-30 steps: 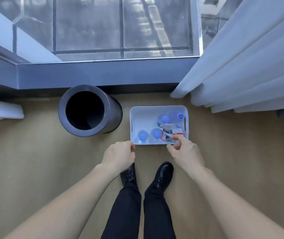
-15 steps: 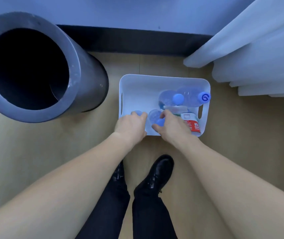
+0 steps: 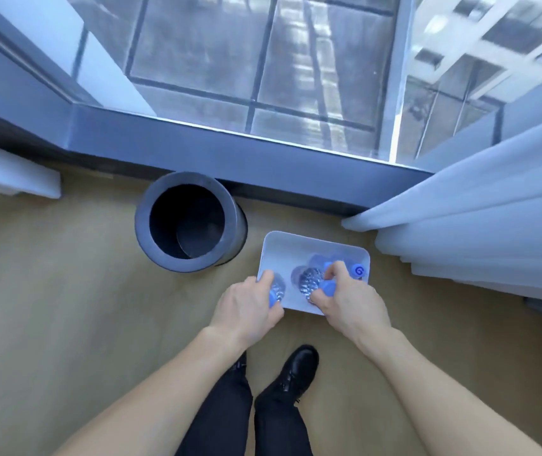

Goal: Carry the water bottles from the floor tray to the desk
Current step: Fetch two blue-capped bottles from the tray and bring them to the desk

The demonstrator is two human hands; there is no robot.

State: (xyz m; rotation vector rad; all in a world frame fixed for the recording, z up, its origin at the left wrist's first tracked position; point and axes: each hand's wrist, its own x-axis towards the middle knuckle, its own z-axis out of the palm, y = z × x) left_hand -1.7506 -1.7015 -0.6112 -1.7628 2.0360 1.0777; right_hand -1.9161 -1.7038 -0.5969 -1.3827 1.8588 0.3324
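Note:
A white floor tray (image 3: 287, 250) stands on the wooden floor in front of my feet. My left hand (image 3: 246, 307) grips a clear water bottle (image 3: 276, 290) with a blue cap by its neck, above the tray's left front corner. My right hand (image 3: 350, 301) grips a second blue-capped bottle (image 3: 310, 283) near its cap, over the tray's front edge. Farther back in the tray at the right, another bottle (image 3: 357, 270) shows a blue cap with a logo. The desk is out of view.
A dark round waste bin (image 3: 190, 222) stands left of the tray against the window base. White curtains (image 3: 480, 222) hang at the right, close to the tray. A white ledge (image 3: 9, 176) lies at the far left. My black shoes (image 3: 292, 373) are just behind the tray.
The view has risen away from the floor. Both hands, which were reaching into the tray, now each hold a bottle raised out of it.

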